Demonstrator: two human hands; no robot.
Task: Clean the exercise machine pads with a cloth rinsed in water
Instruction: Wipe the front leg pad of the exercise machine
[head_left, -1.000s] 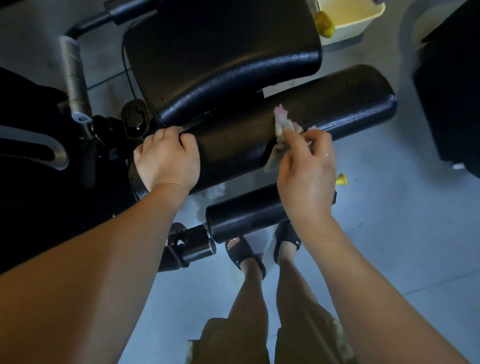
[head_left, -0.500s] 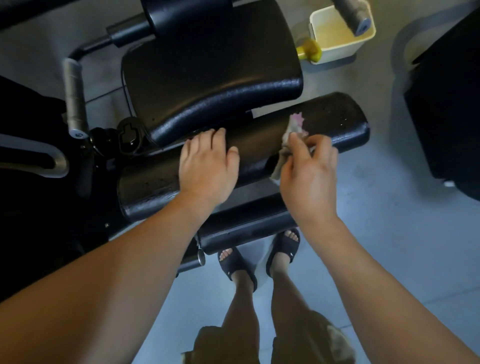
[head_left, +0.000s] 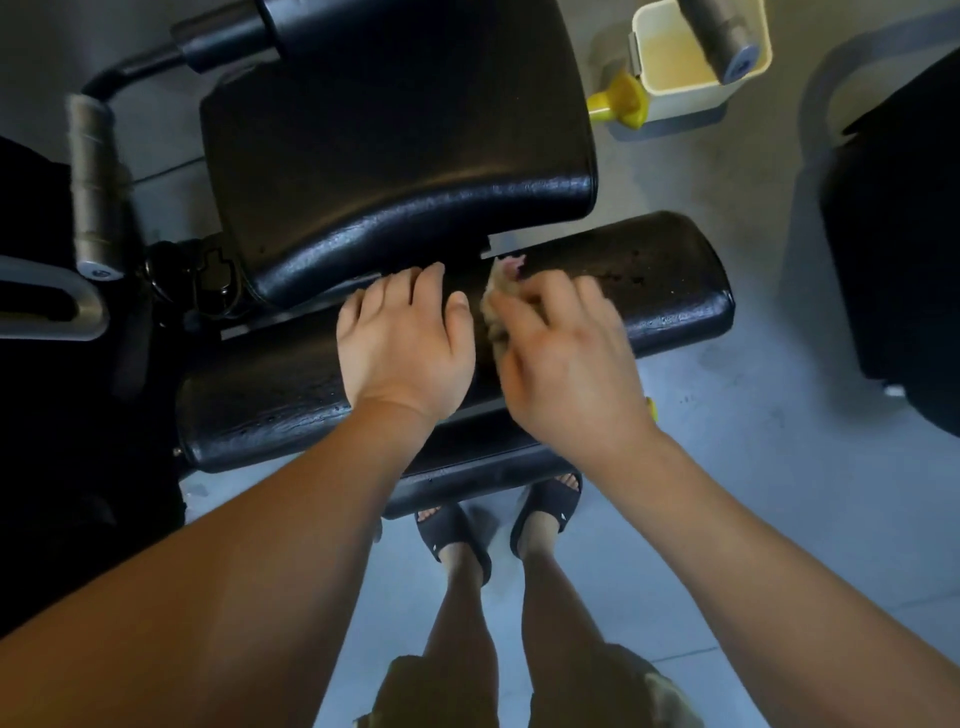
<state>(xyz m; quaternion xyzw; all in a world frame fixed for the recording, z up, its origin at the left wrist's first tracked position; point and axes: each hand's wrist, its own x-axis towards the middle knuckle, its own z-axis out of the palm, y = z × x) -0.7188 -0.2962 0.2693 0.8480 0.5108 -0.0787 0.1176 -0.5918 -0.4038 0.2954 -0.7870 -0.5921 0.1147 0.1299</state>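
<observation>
A long black roller pad (head_left: 660, 291) lies across the middle of the view, below the big black seat pad (head_left: 395, 156). My left hand (head_left: 405, 343) rests flat on the roller pad, fingers spread, holding nothing. Just to its right, my right hand (head_left: 566, 358) presses a small pale cloth (head_left: 498, 299) with a pink tip against the pad; most of the cloth is hidden under my fingers. A second, thinner black roller (head_left: 467, 475) sits lower, partly behind my forearms.
A cream bucket (head_left: 675, 62) with water stands on the grey floor at the top right, a yellow knob (head_left: 618, 101) beside it. Grey handle grips (head_left: 93, 182) flank the seat. Another dark machine (head_left: 898, 234) fills the right edge. My sandalled feet (head_left: 498, 525) stand below the rollers.
My left hand slid right along the roller pad and flattened out beside my right hand. My right hand with the cloth shifted slightly left on the pad. The view tilted down.
</observation>
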